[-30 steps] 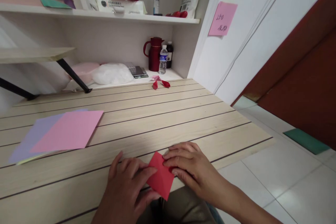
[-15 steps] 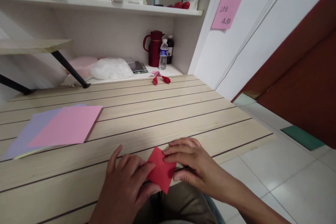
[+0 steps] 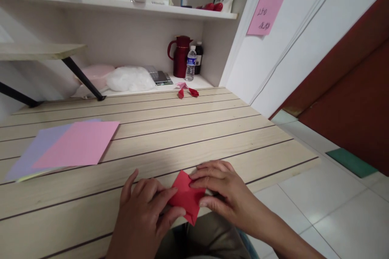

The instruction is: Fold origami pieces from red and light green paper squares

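Observation:
A small folded red paper [image 3: 187, 198] lies between my hands at the front edge of the striped wooden table [image 3: 170, 141], one corner pointing toward me. My left hand [image 3: 146, 206] pinches its left side between thumb and index finger, the little finger raised. From the right, my right hand [image 3: 220, 186] holds the paper's other side, fingers on top and thumb at the lower edge. Creases show near the corner closest to me. What lies under my fingertips is hidden.
To the left lies a stack of pink and purple paper sheets [image 3: 79, 143]. Small folded red and pink paper pieces [image 3: 193, 92] sit at the table's far edge. Behind them stand a dark red jug [image 3: 181, 58] and a water bottle [image 3: 191, 64]. A black-legged raised shelf [image 3: 42, 51] is at left.
My left thumb has slid slightly off the paper's lower left edge, and a fold line now shows near the bottom corner. The view has shifted a little.

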### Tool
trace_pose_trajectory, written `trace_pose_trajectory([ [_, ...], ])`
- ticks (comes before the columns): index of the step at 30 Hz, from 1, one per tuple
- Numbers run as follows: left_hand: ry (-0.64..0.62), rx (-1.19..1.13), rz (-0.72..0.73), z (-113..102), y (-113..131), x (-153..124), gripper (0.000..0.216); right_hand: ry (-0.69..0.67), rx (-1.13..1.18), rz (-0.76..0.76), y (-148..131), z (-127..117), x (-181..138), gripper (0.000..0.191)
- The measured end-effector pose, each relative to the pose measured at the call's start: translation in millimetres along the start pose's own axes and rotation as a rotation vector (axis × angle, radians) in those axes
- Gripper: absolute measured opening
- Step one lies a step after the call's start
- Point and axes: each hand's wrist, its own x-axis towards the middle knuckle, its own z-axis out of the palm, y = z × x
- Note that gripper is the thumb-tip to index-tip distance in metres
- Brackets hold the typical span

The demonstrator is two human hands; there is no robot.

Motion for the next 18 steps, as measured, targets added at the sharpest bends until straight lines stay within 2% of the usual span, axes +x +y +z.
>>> trace_pose_trajectory([
  [5, 0.005, -0.030, -0.079, 0.5, 2.6, -1.8, 0.025, 0.003, 0.001, 0.023, -0.9, -0.2, 0.5, 0.022],
  [11, -0.010, -0.010, -0.027, 0.5, -0.6, -4.1, 0.035, 0.035, 0.008, 0.021, -2.1, 2.5, 1.1, 0.019],
  [18, 0.009, -0.007, -0.103, 3.4, 1.7, -5.8, 0.017, 0.075, 0.015, 0.031, -2.3, 3.3, 1.0, 0.018],
])
